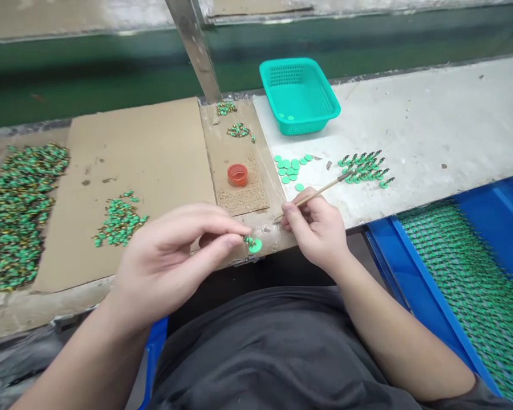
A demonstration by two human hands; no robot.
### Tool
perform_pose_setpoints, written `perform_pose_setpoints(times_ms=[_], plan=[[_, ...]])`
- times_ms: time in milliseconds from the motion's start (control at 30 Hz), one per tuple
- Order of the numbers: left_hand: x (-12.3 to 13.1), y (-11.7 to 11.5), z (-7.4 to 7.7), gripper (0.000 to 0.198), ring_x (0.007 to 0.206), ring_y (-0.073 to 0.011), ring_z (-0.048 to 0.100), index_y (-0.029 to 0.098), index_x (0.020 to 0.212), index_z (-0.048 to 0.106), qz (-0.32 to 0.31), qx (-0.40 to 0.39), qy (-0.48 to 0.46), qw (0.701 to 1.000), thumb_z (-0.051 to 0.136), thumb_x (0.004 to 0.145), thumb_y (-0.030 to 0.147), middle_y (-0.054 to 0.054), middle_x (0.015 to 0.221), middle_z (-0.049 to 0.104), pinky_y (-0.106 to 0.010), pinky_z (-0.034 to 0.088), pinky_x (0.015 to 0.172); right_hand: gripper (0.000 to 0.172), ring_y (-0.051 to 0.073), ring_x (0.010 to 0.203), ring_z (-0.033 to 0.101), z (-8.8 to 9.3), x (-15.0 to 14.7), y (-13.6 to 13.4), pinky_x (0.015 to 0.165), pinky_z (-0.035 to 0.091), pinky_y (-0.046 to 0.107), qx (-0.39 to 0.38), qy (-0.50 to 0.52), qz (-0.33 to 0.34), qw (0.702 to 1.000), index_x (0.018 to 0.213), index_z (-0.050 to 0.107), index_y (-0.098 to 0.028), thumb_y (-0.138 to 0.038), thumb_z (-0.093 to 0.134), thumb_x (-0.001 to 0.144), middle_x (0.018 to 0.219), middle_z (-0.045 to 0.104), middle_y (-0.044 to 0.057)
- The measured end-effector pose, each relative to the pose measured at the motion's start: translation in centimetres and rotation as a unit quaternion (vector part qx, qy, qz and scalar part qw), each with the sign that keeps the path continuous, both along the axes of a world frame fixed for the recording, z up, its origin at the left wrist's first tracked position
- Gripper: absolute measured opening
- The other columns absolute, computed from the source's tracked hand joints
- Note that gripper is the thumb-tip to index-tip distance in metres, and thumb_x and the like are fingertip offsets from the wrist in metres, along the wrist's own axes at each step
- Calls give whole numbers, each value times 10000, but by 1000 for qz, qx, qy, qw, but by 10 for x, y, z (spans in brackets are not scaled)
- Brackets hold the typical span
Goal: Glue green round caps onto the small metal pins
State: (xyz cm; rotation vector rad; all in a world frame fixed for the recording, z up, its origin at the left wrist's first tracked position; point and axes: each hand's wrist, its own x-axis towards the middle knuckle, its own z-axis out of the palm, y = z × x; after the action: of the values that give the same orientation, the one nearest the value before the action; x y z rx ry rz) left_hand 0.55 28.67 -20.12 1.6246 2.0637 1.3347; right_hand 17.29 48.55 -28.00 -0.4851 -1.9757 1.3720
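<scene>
Between the thumb and fingers of my left hand [183,250] is a small green toy figure with a round green disc [255,246] at its end. My right hand [318,228] is closed around a thin wooden stick [320,191]; its dark far end points toward the standing figures, its pale tip toward my left hand. A shallow red cap [237,175] sits on a cardboard piece just beyond my hands. Loose green discs [288,168] lie on the white surface. To their right, several figures stand on green discs [363,166] in rows.
A turquoise basket [299,102] with a few discs stands at the back. A big heap of green and gold figures [19,210] covers the far left, with a smaller pile [118,221] on cardboard [141,154]. A blue tray [436,290] full of figures is at lower right.
</scene>
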Motion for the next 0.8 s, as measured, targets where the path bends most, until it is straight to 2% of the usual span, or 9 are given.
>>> perform_pose_setpoints(times_ms=[167, 267, 400, 533, 667, 800], plan=[[7, -7, 19, 244, 937, -191, 820, 395, 1181, 887, -23, 17, 10, 1000, 784, 1111, 185, 36, 1008, 869, -328, 660, 824, 287, 184, 712, 809, -1, 0, 0, 681, 638, 314, 18, -14, -6, 1000, 931, 686, -265, -427, 735, 1162, 839, 803, 16], [8, -6, 26, 216, 907, -176, 812, 365, 1148, 885, -34, 15, -10, 999, 785, 1103, 179, 30, 992, 862, -292, 637, 766, 278, 190, 718, 817, 0, 0, 0, 688, 633, 316, 18, -16, -7, 1000, 921, 697, -263, -414, 744, 1150, 836, 814, 23], [7, 1, 30, 209, 805, -131, 760, 316, 969, 849, -39, -8, -52, 998, 749, 1094, 181, 46, 902, 816, -232, 590, 701, 272, 190, 716, 818, 0, 1, -1, 687, 627, 309, 12, -10, -5, 1000, 909, 693, -262, -397, 743, 1140, 833, 808, 24], [10, 6, 34, 223, 751, -127, 732, 293, 873, 822, -8, -42, -76, 996, 733, 1077, 266, 42, 850, 790, -223, 570, 677, 285, 183, 703, 801, 0, 1, 0, 686, 629, 304, 16, -7, 2, 1000, 905, 681, -263, -406, 725, 1148, 837, 800, 24], [11, 10, 37, 243, 721, -150, 710, 288, 843, 815, 17, -62, -74, 995, 732, 1067, 334, 18, 823, 779, -246, 559, 641, 323, 193, 702, 783, -2, -2, 0, 674, 620, 304, 15, -7, 12, 1000, 904, 674, -264, -446, 723, 1167, 804, 782, 21], [7, 13, 34, 279, 695, -180, 722, 305, 850, 813, -3, -57, -39, 998, 716, 1096, 396, 9, 812, 787, -271, 571, 604, 335, 194, 725, 781, 3, 8, -4, 699, 619, 304, 31, 8, 5, 999, 897, 692, -255, -421, 685, 1188, 838, 788, 37]])
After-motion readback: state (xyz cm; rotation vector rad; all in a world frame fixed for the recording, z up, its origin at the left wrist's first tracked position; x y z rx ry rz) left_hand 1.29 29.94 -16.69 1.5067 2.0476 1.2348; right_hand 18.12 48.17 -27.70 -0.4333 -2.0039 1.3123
